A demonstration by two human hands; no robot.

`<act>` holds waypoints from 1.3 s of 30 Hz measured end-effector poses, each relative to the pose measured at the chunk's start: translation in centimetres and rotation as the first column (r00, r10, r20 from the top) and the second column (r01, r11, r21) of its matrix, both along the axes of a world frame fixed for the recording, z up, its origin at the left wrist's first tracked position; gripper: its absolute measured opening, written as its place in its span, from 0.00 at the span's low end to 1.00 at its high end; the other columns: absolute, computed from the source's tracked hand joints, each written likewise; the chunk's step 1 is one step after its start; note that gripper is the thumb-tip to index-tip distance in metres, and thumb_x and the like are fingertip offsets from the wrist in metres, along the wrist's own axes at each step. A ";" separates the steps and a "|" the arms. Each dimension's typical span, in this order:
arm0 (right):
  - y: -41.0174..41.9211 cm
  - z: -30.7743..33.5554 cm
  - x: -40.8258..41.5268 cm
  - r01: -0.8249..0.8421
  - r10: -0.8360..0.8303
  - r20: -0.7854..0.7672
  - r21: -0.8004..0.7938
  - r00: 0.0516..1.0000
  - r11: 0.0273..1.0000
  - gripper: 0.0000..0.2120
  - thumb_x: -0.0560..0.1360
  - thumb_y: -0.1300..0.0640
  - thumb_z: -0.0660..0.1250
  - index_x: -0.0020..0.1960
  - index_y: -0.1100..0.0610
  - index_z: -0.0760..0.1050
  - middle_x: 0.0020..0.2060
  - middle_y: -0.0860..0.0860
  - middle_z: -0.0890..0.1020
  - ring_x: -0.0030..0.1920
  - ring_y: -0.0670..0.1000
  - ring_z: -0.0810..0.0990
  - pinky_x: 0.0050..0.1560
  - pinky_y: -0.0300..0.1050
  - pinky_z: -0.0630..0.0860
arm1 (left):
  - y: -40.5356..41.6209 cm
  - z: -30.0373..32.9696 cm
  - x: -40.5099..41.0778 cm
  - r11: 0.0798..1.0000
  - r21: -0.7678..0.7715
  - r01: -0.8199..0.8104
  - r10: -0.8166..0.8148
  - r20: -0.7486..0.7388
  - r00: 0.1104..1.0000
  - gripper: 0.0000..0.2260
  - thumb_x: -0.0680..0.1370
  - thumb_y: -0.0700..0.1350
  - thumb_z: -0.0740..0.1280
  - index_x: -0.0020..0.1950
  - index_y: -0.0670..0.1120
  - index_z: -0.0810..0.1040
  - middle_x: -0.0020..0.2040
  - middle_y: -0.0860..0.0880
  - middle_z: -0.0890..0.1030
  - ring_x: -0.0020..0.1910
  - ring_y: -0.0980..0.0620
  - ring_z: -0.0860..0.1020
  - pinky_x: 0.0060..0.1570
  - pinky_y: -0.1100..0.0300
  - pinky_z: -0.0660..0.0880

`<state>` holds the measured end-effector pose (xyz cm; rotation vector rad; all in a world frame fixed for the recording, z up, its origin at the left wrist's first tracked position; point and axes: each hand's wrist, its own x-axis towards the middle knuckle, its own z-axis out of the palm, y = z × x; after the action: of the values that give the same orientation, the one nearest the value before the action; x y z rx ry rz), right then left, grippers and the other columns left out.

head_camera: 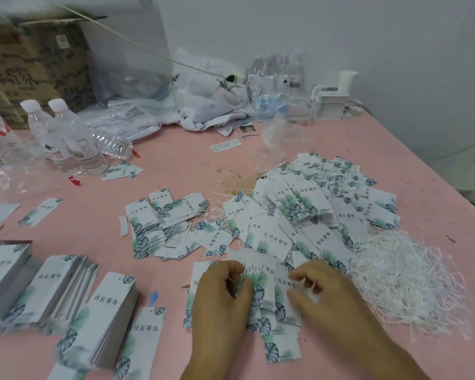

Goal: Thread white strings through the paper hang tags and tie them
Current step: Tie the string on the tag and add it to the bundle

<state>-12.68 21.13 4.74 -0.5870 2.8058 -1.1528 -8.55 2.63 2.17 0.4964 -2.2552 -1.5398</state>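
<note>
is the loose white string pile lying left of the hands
No, the string pile lies on the pink table to the right of the right hand.

A: Small packing workroom, by the look of it. Pink table (176, 160) against a bare white wall (340, 37).

B: Agreed. Printed hang tags (307, 209) heaped in bulk, loose white strings (401, 270), cardboard box (36, 69), plastic bags (209, 100), water bottles (66, 133).

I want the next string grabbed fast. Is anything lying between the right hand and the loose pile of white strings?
Nothing visible does. The right hand pinches a string over the tags, and the string pile lies just to its right on bare pink table.
</note>
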 end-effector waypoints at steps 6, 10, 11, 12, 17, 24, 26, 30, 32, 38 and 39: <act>-0.3 -2.6 1.3 -0.175 0.197 -0.016 0.390 0.980 0.904 0.36 0.74 0.31 0.56 0.77 0.39 0.46 0.69 0.29 0.44 0.66 0.31 0.39 0.61 0.27 0.29 | -2.0 0.5 -0.3 0.987 -0.044 -0.154 0.154 0.005 0.988 0.11 0.74 0.42 0.71 0.51 0.57 0.76 0.51 0.58 0.77 0.50 0.63 0.74 0.44 0.66 0.68; -0.3 -3.0 1.0 -0.172 0.222 -0.111 0.344 0.969 0.923 0.30 0.79 0.37 0.55 0.78 0.46 0.55 0.71 0.34 0.50 0.73 0.38 0.48 0.64 0.28 0.30 | -4.2 0.5 -0.8 0.968 -0.160 -0.194 0.211 0.103 0.972 0.18 0.74 0.40 0.71 0.63 0.46 0.75 0.57 0.49 0.76 0.57 0.51 0.74 0.55 0.54 0.72; -0.3 -2.8 1.0 -0.179 0.233 -0.134 0.324 0.963 0.929 0.28 0.80 0.40 0.56 0.77 0.47 0.58 0.71 0.35 0.53 0.73 0.39 0.52 0.67 0.29 0.34 | -4.5 0.5 -0.8 0.966 -0.194 -0.173 0.202 0.136 0.970 0.20 0.74 0.39 0.71 0.65 0.44 0.75 0.59 0.47 0.76 0.58 0.48 0.74 0.58 0.50 0.72; -0.4 -2.5 1.1 -0.176 0.237 -0.160 0.325 0.958 0.929 0.25 0.81 0.42 0.56 0.76 0.48 0.62 0.72 0.37 0.58 0.72 0.39 0.57 0.70 0.30 0.40 | -4.8 0.5 -0.8 0.966 -0.212 -0.148 0.186 0.176 0.967 0.21 0.74 0.39 0.71 0.66 0.43 0.74 0.60 0.46 0.76 0.59 0.46 0.74 0.60 0.48 0.72; -0.9 -2.1 1.4 -0.031 0.118 -0.436 0.201 0.892 0.979 0.14 0.71 0.59 0.68 0.55 0.56 0.83 0.52 0.48 0.85 0.52 0.46 0.84 0.53 0.43 0.79 | -5.5 0.5 -0.4 0.958 -0.280 -0.059 0.148 0.309 0.939 0.27 0.72 0.45 0.73 0.69 0.45 0.71 0.59 0.47 0.74 0.57 0.44 0.75 0.56 0.47 0.74; -0.6 -1.2 1.8 0.103 -0.213 -0.259 -0.381 0.942 0.919 0.14 0.81 0.52 0.56 0.59 0.50 0.78 0.53 0.40 0.81 0.55 0.41 0.78 0.55 0.30 0.72 | -6.0 0.9 -0.2 0.959 -0.282 -0.032 0.143 0.383 0.913 0.18 0.72 0.54 0.73 0.58 0.51 0.74 0.42 0.53 0.77 0.41 0.51 0.77 0.39 0.55 0.74; -0.6 -1.0 1.8 0.167 -0.253 -0.122 -0.480 0.960 0.861 0.12 0.83 0.50 0.55 0.55 0.42 0.77 0.47 0.40 0.80 0.47 0.40 0.78 0.42 0.27 0.73 | -6.0 1.0 -0.2 0.960 -0.277 -0.048 0.154 0.373 0.915 0.15 0.72 0.54 0.73 0.53 0.53 0.74 0.40 0.52 0.78 0.39 0.53 0.77 0.37 0.56 0.73; -0.5 -1.6 1.5 0.241 -0.241 0.073 -0.546 0.968 0.802 0.13 0.80 0.48 0.55 0.53 0.38 0.77 0.40 0.43 0.81 0.38 0.41 0.77 0.31 0.32 0.73 | -5.8 1.1 -0.2 0.975 -0.210 -0.077 0.146 0.338 0.930 0.13 0.71 0.49 0.75 0.51 0.52 0.75 0.39 0.51 0.78 0.37 0.54 0.78 0.33 0.57 0.71; -0.5 -1.8 1.4 0.233 -0.215 0.101 -0.576 0.971 0.784 0.12 0.80 0.46 0.56 0.54 0.40 0.78 0.35 0.48 0.80 0.33 0.43 0.75 0.31 0.35 0.74 | -5.8 1.1 -0.3 0.982 -0.164 -0.089 0.138 0.316 0.939 0.13 0.71 0.47 0.76 0.51 0.52 0.75 0.38 0.51 0.79 0.36 0.53 0.78 0.31 0.56 0.71; -0.4 -3.2 0.8 0.229 -0.019 0.296 -0.698 0.955 0.678 0.21 0.74 0.37 0.67 0.55 0.51 0.83 0.42 0.55 0.85 0.47 0.53 0.84 0.55 0.57 0.78 | -6.0 0.8 -0.4 0.987 -0.102 -0.126 0.150 0.291 0.945 0.14 0.73 0.45 0.75 0.52 0.51 0.74 0.42 0.49 0.81 0.40 0.50 0.81 0.38 0.51 0.77; -0.3 -3.4 0.7 0.251 0.024 0.348 -0.719 0.937 0.648 0.25 0.72 0.34 0.67 0.55 0.54 0.83 0.47 0.55 0.85 0.51 0.54 0.84 0.59 0.58 0.78 | -6.0 0.7 -0.3 0.987 -0.116 -0.115 0.144 0.287 0.947 0.11 0.73 0.46 0.75 0.50 0.51 0.75 0.42 0.50 0.82 0.39 0.51 0.81 0.37 0.52 0.78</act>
<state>-11.97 20.81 1.35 -0.1830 1.9949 -2.2325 -8.89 -3.41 2.88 0.8783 -2.4455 -1.3576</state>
